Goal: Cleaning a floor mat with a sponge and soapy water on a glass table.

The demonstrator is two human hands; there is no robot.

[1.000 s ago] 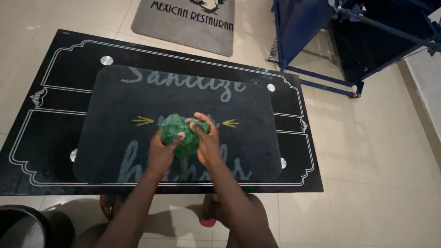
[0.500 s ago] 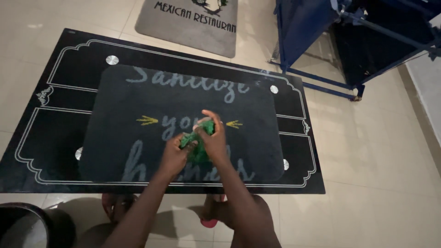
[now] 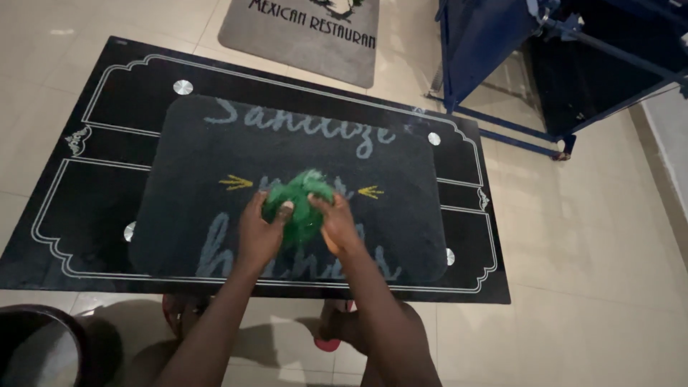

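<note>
Black glass table (image 3: 107, 186); beige tiled floor (image 3: 588, 287)

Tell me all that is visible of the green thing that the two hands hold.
The green cloth looks like a soft, bunched wad, bright green, slightly blurred, so its weave cannot be told. It sits crumpled between the left hand and the right hand, which grip it from both sides, fingers pressed into it. It lies above the middle of the black glass table, between two yellow arrows; whether it touches the glass cannot be told.
</note>
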